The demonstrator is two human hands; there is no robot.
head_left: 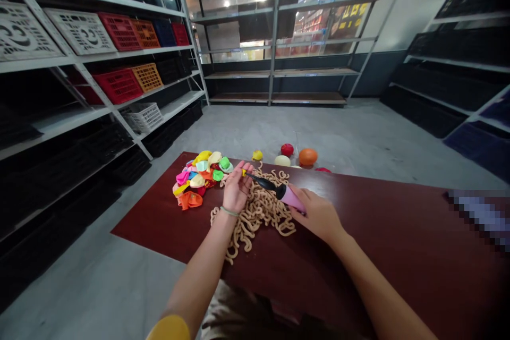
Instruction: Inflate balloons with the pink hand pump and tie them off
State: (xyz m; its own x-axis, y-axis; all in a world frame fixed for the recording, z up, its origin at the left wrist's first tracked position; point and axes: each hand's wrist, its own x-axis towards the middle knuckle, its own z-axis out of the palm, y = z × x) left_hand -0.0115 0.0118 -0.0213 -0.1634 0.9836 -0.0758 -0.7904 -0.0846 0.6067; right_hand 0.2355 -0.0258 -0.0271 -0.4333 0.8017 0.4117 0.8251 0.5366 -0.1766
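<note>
My right hand (314, 213) grips the pink body of a hand balloon pump (292, 198), whose black nozzle points left. My left hand (238, 188) lies palm up at the nozzle tip, its fingers curled beside a small yellow balloon piece (244, 172). Whether those fingers pinch it is hard to tell. Under my left wrist lies a tangle of beige twisted cord (258, 212). To its left is a heap of deflated multicoloured balloons (195, 180). Several inflated balloons, including an orange one (307, 157) and a red one (287, 150), sit beyond my hands.
All this lies on a dark red tabletop (358, 223), with a grey floor (279, 127) beyond it. Metal shelves (99, 58) on the left hold plastic crates. Bare shelving (274, 71) stands ahead, and a blurred object (482, 218) lies at the table's right.
</note>
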